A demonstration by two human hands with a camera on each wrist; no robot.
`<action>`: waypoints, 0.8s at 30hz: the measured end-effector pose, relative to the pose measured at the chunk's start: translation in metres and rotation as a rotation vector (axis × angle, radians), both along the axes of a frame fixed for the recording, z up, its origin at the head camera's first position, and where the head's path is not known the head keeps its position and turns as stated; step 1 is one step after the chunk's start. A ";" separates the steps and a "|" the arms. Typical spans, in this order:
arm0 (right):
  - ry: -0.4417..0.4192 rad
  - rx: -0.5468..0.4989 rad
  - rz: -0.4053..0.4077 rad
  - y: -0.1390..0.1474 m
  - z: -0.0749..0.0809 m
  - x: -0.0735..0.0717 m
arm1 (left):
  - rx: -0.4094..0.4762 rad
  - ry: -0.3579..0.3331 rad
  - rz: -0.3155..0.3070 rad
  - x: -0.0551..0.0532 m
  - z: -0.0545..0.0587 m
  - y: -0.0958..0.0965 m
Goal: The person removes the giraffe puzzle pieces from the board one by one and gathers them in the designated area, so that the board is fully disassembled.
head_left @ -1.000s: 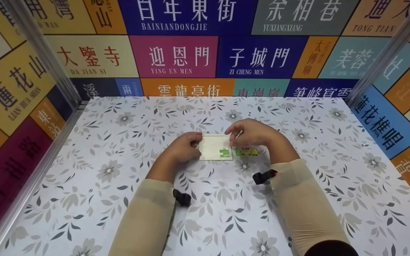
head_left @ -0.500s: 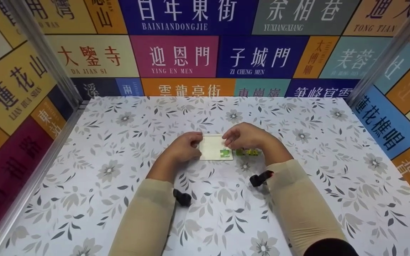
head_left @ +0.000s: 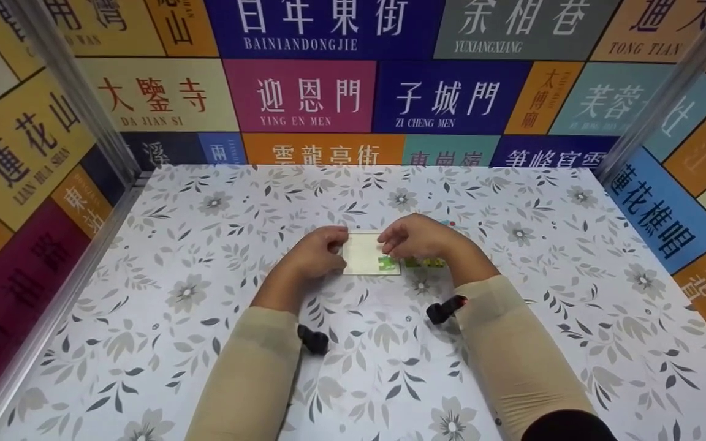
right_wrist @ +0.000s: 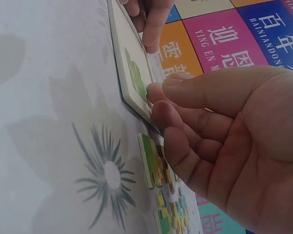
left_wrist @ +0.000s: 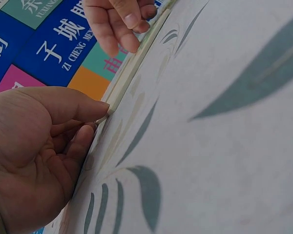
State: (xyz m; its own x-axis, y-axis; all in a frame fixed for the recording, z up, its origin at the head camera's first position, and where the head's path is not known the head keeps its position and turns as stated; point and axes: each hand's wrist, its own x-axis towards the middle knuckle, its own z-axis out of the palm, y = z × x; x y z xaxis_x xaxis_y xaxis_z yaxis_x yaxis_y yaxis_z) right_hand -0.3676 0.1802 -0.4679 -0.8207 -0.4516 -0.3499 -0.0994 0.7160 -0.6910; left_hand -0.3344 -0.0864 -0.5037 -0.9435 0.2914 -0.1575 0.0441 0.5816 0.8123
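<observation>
A cream puzzle tray (head_left: 362,251) lies flat on the table, with one green jigsaw piece (head_left: 386,263) in its near right corner. My left hand (head_left: 317,252) holds the tray's left edge between thumb and fingers; in the left wrist view the thumb (left_wrist: 80,103) is on that edge. Over the right part of the tray is my right hand (head_left: 420,237), its thumb and forefinger tips close together just above the green piece. Whether a piece is between those fingertips stays hidden in every view. Loose jigsaw pieces (right_wrist: 158,163) lie right of the tray, partly under the right hand.
The table (head_left: 383,355) has a white cloth with grey leaves and flowers. Behind it stands a wall of coloured signs (head_left: 304,98). A small blue and red thing (head_left: 449,223) shows behind the right hand. Both wrists wear black cameras.
My right hand has moved left and slightly nearer, from the tray's right edge to over its right part. The blue and red thing has come into sight behind it. The left hand stays put.
</observation>
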 end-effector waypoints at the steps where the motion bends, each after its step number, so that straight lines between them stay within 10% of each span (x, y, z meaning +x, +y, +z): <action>1: 0.006 0.003 0.005 0.000 0.000 0.000 | 0.001 0.003 -0.001 0.000 0.000 0.000; 24: 0.059 0.053 0.018 -0.003 0.001 0.003 | -0.015 0.015 -0.017 -0.001 -0.001 0.000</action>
State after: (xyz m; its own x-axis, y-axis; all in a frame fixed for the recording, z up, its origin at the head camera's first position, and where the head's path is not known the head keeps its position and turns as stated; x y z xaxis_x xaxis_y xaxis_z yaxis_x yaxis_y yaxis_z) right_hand -0.3646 0.1772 -0.4666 -0.8324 -0.4487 -0.3253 -0.1517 0.7490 -0.6449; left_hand -0.3357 -0.0868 -0.5049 -0.9408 0.3053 -0.1473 0.0665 0.5925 0.8028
